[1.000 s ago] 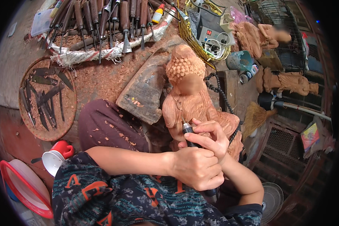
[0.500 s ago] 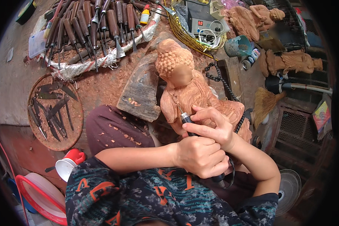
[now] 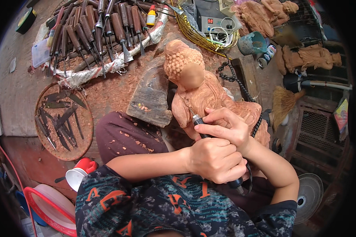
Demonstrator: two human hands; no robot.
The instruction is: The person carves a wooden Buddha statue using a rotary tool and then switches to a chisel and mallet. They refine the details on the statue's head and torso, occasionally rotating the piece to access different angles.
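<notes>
A reddish wooden seated statue (image 3: 209, 91) with a knobbly, curled-hair head leans in front of me, beside a worn wooden block (image 3: 152, 98). My left hand (image 3: 215, 160) is wrapped in a fist round the black rotary handpiece (image 3: 199, 125), whose cord end pokes out below it. Further up the handpiece, my right hand (image 3: 229, 130) holds it near the silver collar. One right fingertip rests against the statue. The thin bit points at the statue's chest; whether it touches the wood I cannot tell.
Wooden-handled chisels (image 3: 95, 31) fill a sack-rimmed ring at the far left. Blades lie on a round tray (image 3: 63, 152). A control box (image 3: 211, 25), blue cup (image 3: 251, 43), spray can (image 3: 267, 55) and carved figures (image 3: 310, 59) stand far right. A fan (image 3: 306, 197) is near right.
The whole scene has shifted slightly to the right in view. Both hands keep the same grip on the handpiece, with its bit still at the statue's chest.
</notes>
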